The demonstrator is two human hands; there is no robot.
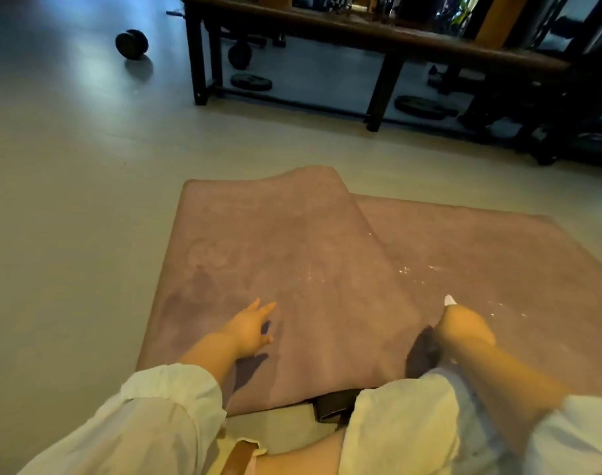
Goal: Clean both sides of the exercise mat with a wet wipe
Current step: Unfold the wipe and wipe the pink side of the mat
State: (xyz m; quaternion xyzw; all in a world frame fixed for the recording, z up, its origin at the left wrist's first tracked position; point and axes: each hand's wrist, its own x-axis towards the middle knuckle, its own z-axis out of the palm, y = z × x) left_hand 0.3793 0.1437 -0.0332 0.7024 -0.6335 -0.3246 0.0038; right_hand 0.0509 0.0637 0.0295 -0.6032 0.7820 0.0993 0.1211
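Here, pink exercise mat point(327, 269) lies on floor point(70, 200), left part folded over right. Left hand point(250, 332) released, fingers spread, above near-left mat area. Right hand point(462, 325) grasping white wet wipe point(449, 299), only tip showing, over wet-speckled right part. Dumbbell point(131, 44) far left, well apart.

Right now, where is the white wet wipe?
In the head view, the white wet wipe sticks out of the right hand, over the pink exercise mat, right of centre.
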